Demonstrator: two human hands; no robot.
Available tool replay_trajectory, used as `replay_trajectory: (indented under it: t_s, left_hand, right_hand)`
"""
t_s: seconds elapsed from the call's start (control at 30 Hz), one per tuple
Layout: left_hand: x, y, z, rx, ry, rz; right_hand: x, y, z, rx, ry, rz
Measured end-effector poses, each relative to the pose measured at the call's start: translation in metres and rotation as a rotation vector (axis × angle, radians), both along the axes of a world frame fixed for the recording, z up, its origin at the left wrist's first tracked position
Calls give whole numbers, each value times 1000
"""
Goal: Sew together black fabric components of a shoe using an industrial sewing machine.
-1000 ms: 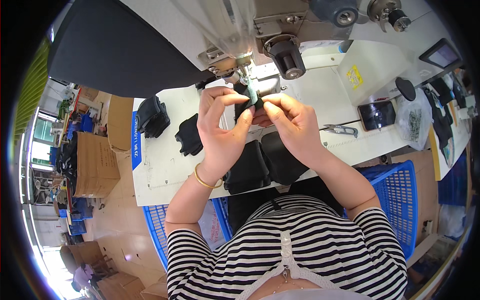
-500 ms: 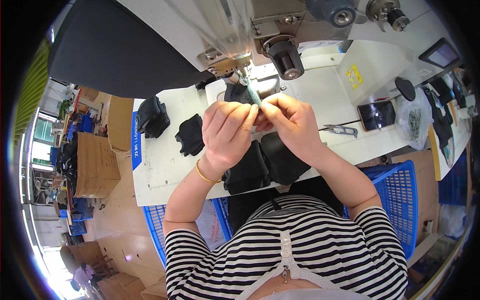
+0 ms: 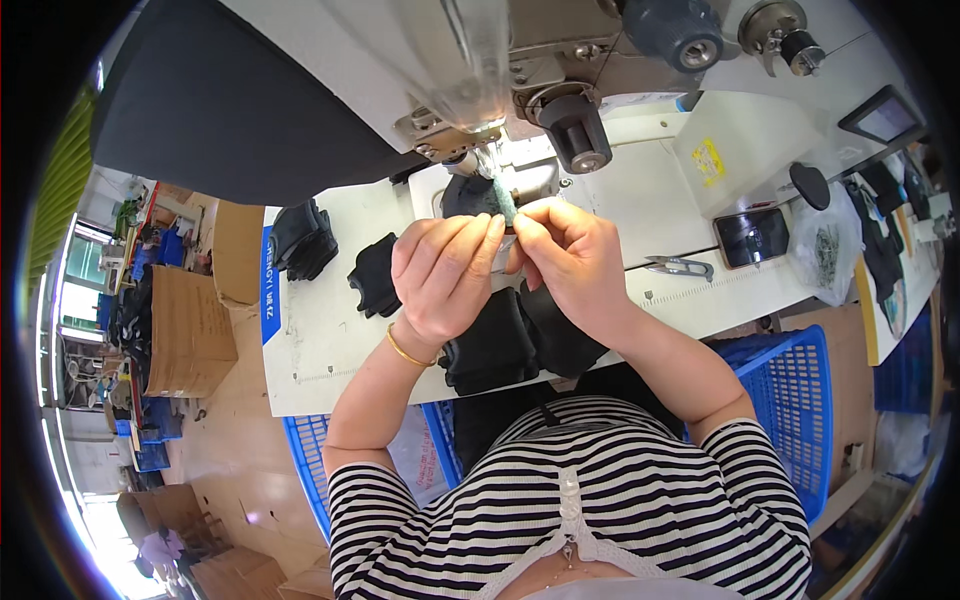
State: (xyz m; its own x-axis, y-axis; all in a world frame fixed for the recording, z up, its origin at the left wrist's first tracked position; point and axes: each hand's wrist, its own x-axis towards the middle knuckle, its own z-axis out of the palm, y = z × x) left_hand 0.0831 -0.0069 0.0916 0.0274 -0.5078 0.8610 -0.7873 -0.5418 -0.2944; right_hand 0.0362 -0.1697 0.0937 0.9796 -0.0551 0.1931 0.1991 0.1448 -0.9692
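Observation:
A black fabric piece [image 3: 464,195] lies under the needle area of the sewing machine [image 3: 470,140], with a grey-green edge strip [image 3: 503,198] running from it toward me. My left hand [image 3: 445,275], a gold bangle on its wrist, pinches the near end of that strip between thumb and fingertips. From the other side, my right hand [image 3: 572,262] pinches the same end with thumb and forefinger. The fingertips of both hands nearly meet there. Below my hands, two black fabric stacks [image 3: 488,345] lie side by side at the table's front edge.
More black fabric piles [image 3: 303,240] lie on the left of the white table [image 3: 330,345]. To the right are thread snips [image 3: 680,267], a dark phone-like slab [image 3: 752,236] and a clear plastic bag [image 3: 828,250]. Blue baskets [image 3: 795,410] stand below the table. Cardboard boxes [image 3: 190,335] sit at left.
Both hands have shifted slightly left and toward me in the picture, still pinching the strip. A little more of the grey-green strip shows. The view has tilted slightly.

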Motion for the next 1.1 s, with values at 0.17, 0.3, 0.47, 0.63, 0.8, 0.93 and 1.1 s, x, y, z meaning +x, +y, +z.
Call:
replay_trajectory:
  t_s: [0.17,0.3,0.47,0.63,0.8,0.93,1.1]
  left_hand:
    - [2,0,3,2,28,0]
    - [6,-2,6,1,27,-1]
    - [16,-1,5,-14,13,-10]
    - [25,-2,5,-29,5,-6]
    - [36,-3,2,-67,-33,-4]
    - [42,-5,0,-80,-29,6]
    - [41,-8,2,-107,-19,16]
  right_hand:
    - [4,1,2,29,-17,7]
    - [9,0,3,66,-10,23]
    - [10,2,1,116,-3,44]
    - [5,2,0,65,7,47]
    - [2,3,-1,61,17,60]
    - [1,2,-3,65,14,66]
    - [-1,4,-5,40,7,79]
